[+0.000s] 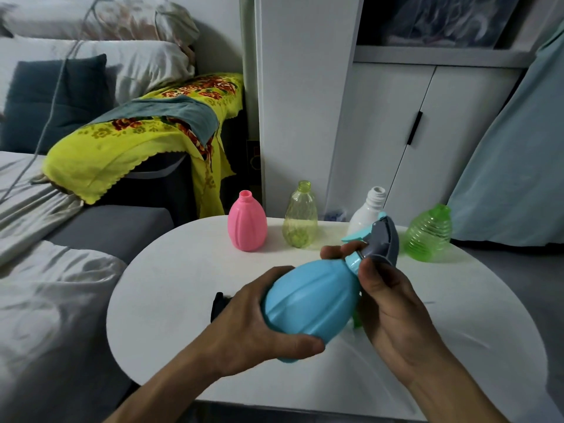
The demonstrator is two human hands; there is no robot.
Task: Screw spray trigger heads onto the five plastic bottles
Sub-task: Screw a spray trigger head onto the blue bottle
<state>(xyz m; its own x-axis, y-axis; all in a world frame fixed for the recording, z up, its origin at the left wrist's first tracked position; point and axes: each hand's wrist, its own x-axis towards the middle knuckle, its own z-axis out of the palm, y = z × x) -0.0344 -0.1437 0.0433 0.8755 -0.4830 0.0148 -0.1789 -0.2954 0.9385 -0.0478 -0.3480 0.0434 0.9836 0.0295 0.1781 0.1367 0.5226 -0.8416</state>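
light: dim, soft, even indoor | shadows: faint beneath bottles on counter point(183, 270) | glare: none | blur: slight overall softness | distortion: wide-angle bending at 3 and 9 o'clock edges

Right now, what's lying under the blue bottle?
A dark object peeks out beside the left hand, and a green piece shows under the blue bottle. Both are mostly covered.

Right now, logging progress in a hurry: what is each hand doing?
Left hand: closed around the blue bottle, holding it tilted above the table.
Right hand: fingers closed on the collar of the spray trigger head at the bottle's neck.
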